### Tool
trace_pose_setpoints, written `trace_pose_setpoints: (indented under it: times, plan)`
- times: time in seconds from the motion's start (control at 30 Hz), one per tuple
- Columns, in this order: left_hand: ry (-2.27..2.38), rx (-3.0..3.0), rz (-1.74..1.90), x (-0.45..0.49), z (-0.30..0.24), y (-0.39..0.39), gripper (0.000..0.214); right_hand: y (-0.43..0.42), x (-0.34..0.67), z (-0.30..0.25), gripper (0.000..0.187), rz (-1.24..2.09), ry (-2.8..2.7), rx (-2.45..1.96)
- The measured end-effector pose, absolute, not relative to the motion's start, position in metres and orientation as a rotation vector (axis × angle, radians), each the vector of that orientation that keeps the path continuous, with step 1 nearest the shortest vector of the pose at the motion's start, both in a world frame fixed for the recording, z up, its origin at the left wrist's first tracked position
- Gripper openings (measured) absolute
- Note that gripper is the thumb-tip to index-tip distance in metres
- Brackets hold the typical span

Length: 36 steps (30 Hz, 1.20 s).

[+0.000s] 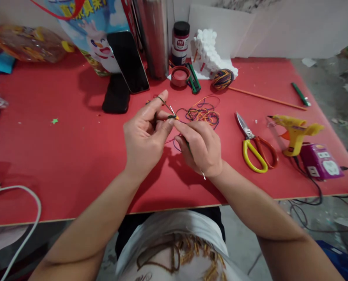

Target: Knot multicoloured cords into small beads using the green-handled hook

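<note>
Over the middle of the table, my left hand (147, 134) pinches a small piece of dark green and orange crochet (173, 117). A strand of dark green yarn (161, 100) runs over its raised index finger. My right hand (199, 146) is closed around a crochet hook (203, 175); one silver end shows at the crochet piece, and the other pokes out below the palm. The fingertips of both hands nearly meet at the work. Just behind my right hand lies a loose tangle of multicoloured yarn (205, 114). My fingers hide most of the hook's shaft.
Scissors (254, 146), a yellow glue gun (297, 130) and a purple power socket box (322, 160) lie right on the red table (74, 164). Behind the hands are a yarn ball (222, 79), a green cutter (194, 78), a leaning phone (128, 62) and a steel flask (154, 39).
</note>
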<state>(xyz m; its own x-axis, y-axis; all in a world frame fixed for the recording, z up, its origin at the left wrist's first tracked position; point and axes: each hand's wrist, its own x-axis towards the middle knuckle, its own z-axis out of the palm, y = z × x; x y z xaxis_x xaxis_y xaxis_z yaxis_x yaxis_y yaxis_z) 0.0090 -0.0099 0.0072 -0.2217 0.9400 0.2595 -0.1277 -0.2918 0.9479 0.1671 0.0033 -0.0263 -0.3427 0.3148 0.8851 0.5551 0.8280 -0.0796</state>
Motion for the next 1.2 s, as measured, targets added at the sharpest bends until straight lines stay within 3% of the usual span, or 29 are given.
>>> trace_pose_setpoints:
  times: [0.4,0.73,1.2]
  plan:
    - [1.280,1.409,1.615,0.001,0.009,-0.007,0.040,-0.003,0.176,-0.015,0.029,0.022,-1.927,-0.600]
    - [1.225,1.350,1.523,-0.002,0.010,-0.007,0.035,-0.002,0.191,0.009,0.017,0.530,-1.805,-0.697]
    - [1.060,1.190,1.464,-0.002,0.010,-0.001,0.047,0.006,0.199,0.016,0.014,1.184,-1.367,-0.820]
